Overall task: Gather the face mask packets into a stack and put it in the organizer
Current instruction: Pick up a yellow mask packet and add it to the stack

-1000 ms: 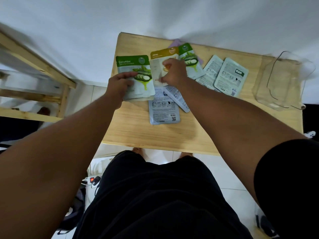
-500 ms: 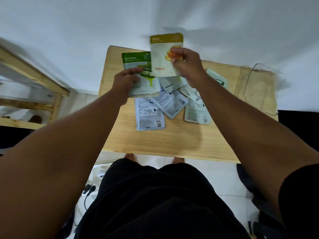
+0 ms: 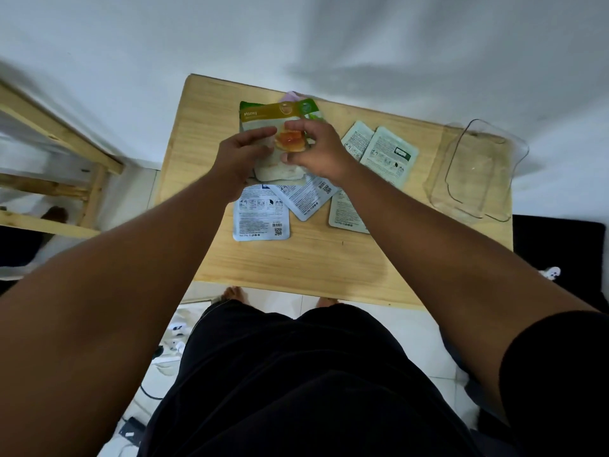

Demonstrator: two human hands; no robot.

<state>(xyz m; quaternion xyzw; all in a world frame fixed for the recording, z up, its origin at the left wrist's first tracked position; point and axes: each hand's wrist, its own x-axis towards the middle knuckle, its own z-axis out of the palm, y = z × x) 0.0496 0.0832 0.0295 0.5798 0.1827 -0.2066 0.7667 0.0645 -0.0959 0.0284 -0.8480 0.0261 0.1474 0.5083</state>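
Wooden bench (image 3: 296, 265), near half bare. Clear organizer (image 3: 474, 173) at right edge, nothing inside. Loose packets (image 3: 262, 212) face down mid-bench, some overlapping. Left hand (image 3: 240, 159) and right hand (image 3: 316, 150), each grip clamped on the honey packet (image 3: 263, 120) atop a green one.

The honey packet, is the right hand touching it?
Touching. The head view shows the right hand with its fingertips pinching the honey packet over the orange picture.
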